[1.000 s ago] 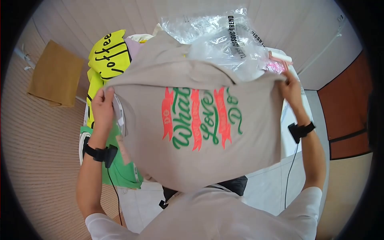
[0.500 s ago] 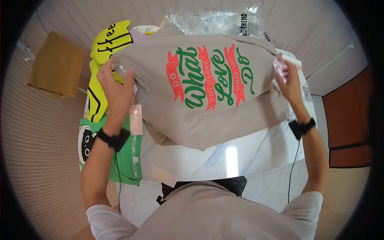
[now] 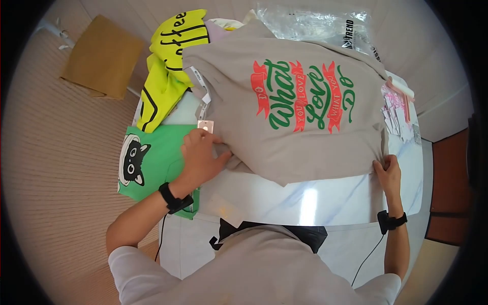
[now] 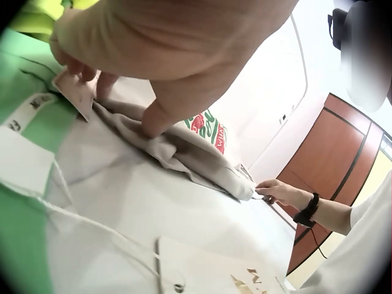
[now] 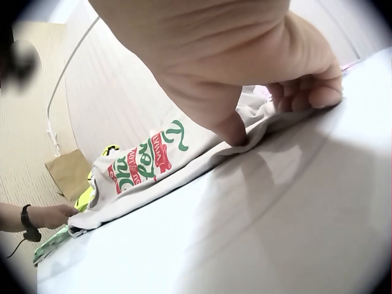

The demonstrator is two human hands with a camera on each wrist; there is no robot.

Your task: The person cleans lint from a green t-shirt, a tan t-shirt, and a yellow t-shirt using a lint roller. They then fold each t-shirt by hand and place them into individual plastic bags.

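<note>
A beige T-shirt (image 3: 315, 147) with green and red lettering lies spread over the table. My left hand (image 3: 199, 156) is at its near left edge, thumb and bent fingers on the cloth with a fold between them. Beside those fingers is a pink paper tag (image 3: 206, 125). At the near right corner my right hand (image 3: 389, 175) pinches the edge; the right wrist view shows cloth (image 5: 260, 131) bunched between thumb and fingers. A green garment (image 3: 162, 165) with a black cat print lies left of the left hand, its white tag (image 4: 211, 269) close to the left wrist camera.
A yellow garment (image 3: 165, 91) is piled at the back left. Clear plastic bags (image 3: 315, 25) lie along the back. Pink and white papers (image 3: 399, 114) sit at the table's right side. The white marble-look table (image 3: 264, 203) curves along its front edge. A brown paper bag (image 3: 104, 56) is at far left.
The T-shirt, earlier held up between both hands, now lies flat on the table. Both hands have come down from its upper sides to its near edge.
</note>
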